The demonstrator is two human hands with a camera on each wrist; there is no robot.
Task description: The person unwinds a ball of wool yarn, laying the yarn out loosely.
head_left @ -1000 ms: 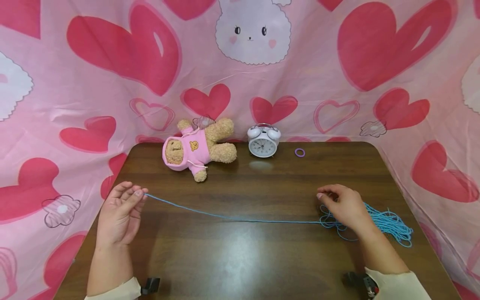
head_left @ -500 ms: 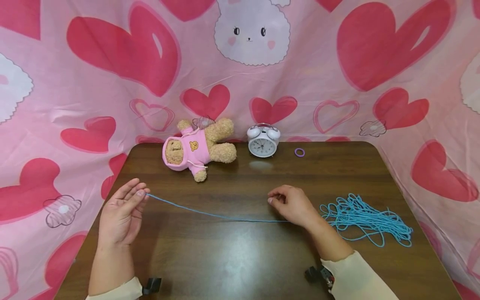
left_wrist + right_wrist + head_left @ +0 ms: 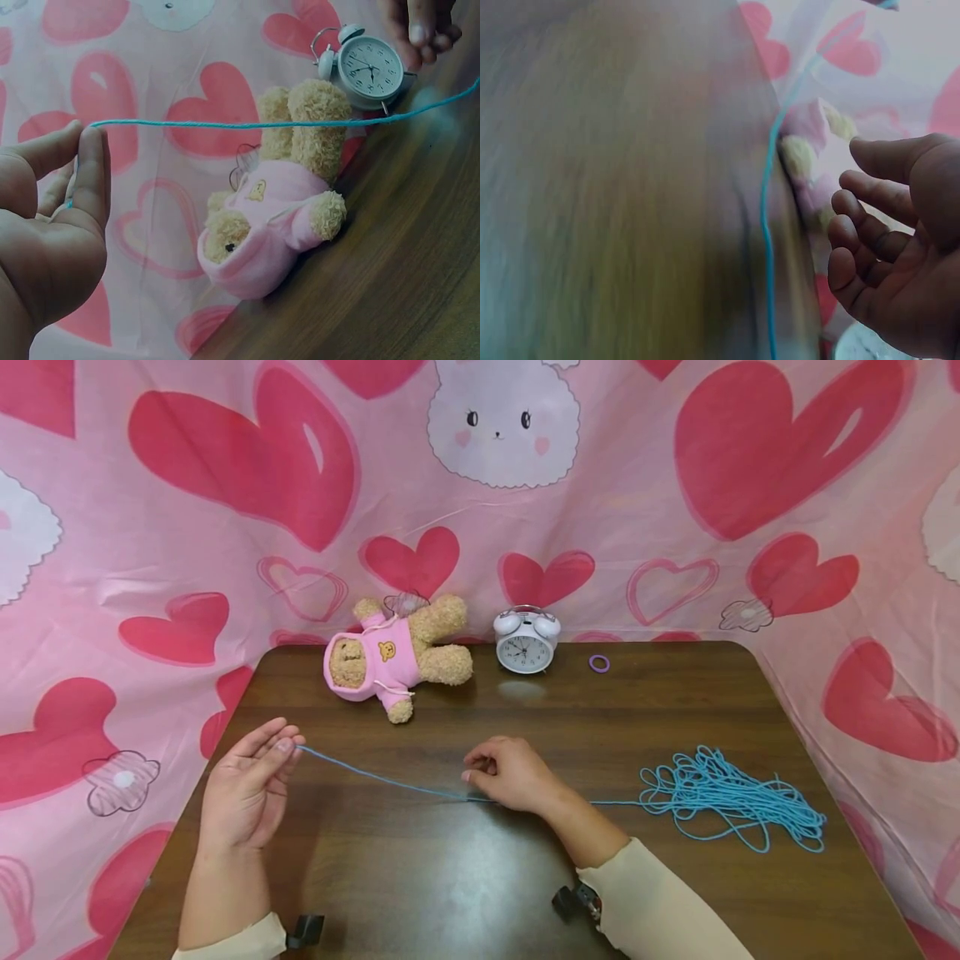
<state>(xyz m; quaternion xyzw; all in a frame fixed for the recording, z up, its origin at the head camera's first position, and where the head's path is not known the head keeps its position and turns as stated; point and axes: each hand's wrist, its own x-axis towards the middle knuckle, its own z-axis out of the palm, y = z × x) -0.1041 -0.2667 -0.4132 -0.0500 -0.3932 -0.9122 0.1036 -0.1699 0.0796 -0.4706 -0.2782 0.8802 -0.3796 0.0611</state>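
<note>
My left hand (image 3: 251, 785) is raised over the left side of the table and pinches the end of a blue cord (image 3: 367, 774) between thumb and fingertips. In the left wrist view the cord (image 3: 225, 126) runs out from those fingertips to the right. From there it sags to the table and leads to a loose bundle of blue cord (image 3: 738, 797) on the right. Over the middle of the table is my right hand (image 3: 517, 774), above the strand and hiding part of it. The right wrist view shows its fingers (image 3: 862, 232) loosely bent, thumb apart, holding nothing.
A teddy bear (image 3: 393, 656) in a pink hoodie lies at the back left of the brown table (image 3: 420, 893). A white alarm clock (image 3: 526, 643) stands beside it, with a purple ring (image 3: 599, 664) to its right. Pink heart-patterned cloth (image 3: 630, 485) hangs behind.
My right hand has moved left from the cord bundle to the middle of the table, uncovering the bundle. The left hand stays nearly still, pinching the cord's end.
</note>
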